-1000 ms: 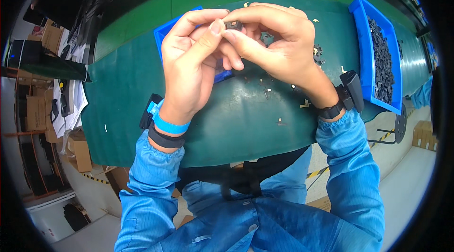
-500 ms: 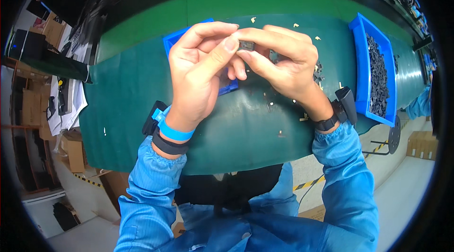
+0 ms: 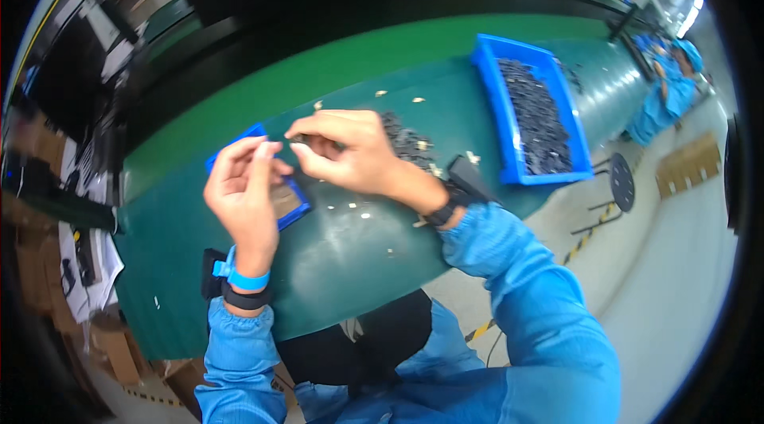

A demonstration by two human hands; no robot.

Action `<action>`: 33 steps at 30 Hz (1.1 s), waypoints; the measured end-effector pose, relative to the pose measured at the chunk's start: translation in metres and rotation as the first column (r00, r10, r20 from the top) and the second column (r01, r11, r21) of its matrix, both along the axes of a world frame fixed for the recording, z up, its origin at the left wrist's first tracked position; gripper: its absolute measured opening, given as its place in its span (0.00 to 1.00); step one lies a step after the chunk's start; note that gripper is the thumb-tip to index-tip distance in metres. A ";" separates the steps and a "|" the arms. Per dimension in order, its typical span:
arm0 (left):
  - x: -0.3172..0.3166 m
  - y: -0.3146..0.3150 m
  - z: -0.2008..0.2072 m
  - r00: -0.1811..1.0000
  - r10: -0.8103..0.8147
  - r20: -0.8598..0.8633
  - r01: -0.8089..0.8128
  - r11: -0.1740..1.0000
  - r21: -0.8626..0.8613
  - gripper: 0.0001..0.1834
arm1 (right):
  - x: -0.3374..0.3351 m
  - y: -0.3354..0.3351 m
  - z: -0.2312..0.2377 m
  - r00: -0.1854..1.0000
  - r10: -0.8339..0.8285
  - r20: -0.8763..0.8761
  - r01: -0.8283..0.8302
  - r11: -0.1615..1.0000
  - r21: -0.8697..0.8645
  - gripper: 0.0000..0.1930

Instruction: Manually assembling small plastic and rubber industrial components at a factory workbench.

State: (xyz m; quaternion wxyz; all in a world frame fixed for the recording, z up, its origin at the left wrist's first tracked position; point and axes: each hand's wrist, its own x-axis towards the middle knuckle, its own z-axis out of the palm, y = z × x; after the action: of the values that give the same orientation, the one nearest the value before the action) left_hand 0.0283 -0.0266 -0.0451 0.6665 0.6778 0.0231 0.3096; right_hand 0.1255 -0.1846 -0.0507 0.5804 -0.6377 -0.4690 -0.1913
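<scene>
My right hand (image 3: 354, 152) pinches a small dark part (image 3: 301, 139) between thumb and forefinger; motion blur hides its exact shape. Just left of it, my left hand (image 3: 245, 189) has curled fingers with the thumb pressed towards the forefinger. Whatever lies in that pinch, if anything, cannot be made out. A small blue tray (image 3: 296, 212) stands partly hidden behind the left hand. Beyond the right wrist, a loose pile of small dark parts (image 3: 406, 142) rests on the green table mat (image 3: 350, 265).
A large blue bin (image 3: 495, 110) full of small dark parts (image 3: 535, 118) stands to the right. Several small pale pieces (image 3: 419, 99) are scattered on the mat. Farther right are a round stool (image 3: 622, 183) and a person in blue (image 3: 667, 98). Papers (image 3: 95, 273) lie at the left.
My hands have drawn slightly apart, leaving a small gap between their fingertips. The dark part now shows at the right fingertips. The whole view has swung, bringing the pile and the other person into sight.
</scene>
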 end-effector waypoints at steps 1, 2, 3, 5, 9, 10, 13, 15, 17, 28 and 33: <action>0.001 -0.004 0.003 1.000 0.029 0.008 -0.029 0.999 0.016 0.07 | 0.002 0.001 0.000 0.999 -0.045 -0.028 0.046 0.998 0.037 0.06; 0.001 -0.005 0.003 0.998 0.066 0.012 -0.066 0.997 0.033 0.07 | 0.003 -0.001 0.001 0.995 -0.081 -0.060 0.086 0.993 0.076 0.05; 0.001 -0.004 0.000 0.999 0.046 0.018 -0.046 0.999 0.025 0.07 | -0.001 -0.006 0.004 0.982 -0.129 -0.141 0.138 0.989 0.053 0.03; 0.005 0.002 -0.007 0.997 0.070 0.041 -0.073 0.994 0.081 0.06 | -0.012 -0.032 0.020 0.956 -0.281 -0.086 0.283 0.959 0.016 0.04; 0.002 0.005 -0.013 0.994 0.076 0.083 -0.086 0.989 0.123 0.05 | -0.039 -0.126 0.049 0.755 -0.656 0.017 0.652 0.747 -0.132 0.05; 0.001 0.002 -0.015 0.994 0.082 0.074 -0.090 0.988 0.123 0.05 | -0.037 -0.154 0.055 0.683 -0.729 -0.051 0.708 0.677 -0.198 0.07; 0.005 -0.013 -0.014 0.979 0.122 0.163 -0.175 0.915 0.364 0.04 | -0.010 -0.242 0.054 0.493 -0.863 0.108 0.805 0.405 -0.434 0.17; 0.004 -0.018 -0.011 0.957 0.137 0.254 -0.249 0.838 0.485 0.04 | 0.002 -0.268 0.053 0.410 -0.892 0.190 0.811 0.261 -0.523 0.22; -0.001 -0.020 -0.007 0.951 0.114 0.288 -0.264 0.783 0.563 0.04 | -0.003 -0.263 0.050 0.354 -0.913 0.203 0.863 0.235 -0.448 0.22; -0.001 -0.020 -0.009 0.911 -0.010 0.413 -0.353 0.502 0.790 0.08 | -0.013 -0.117 0.022 0.978 -0.142 -0.153 -0.019 0.672 -0.740 0.09; 0.006 -0.023 -0.012 0.887 -0.053 0.458 -0.377 0.488 0.787 0.11 | 0.006 -0.113 0.021 0.980 -0.060 -0.192 -0.135 0.509 -0.850 0.13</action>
State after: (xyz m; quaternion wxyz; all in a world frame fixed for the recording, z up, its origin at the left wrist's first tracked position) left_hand 0.0342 -0.0492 -0.0574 0.1948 0.8274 -0.2132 0.4816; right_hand 0.1312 -0.2973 -0.0300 0.2357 -0.8463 -0.4560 0.1426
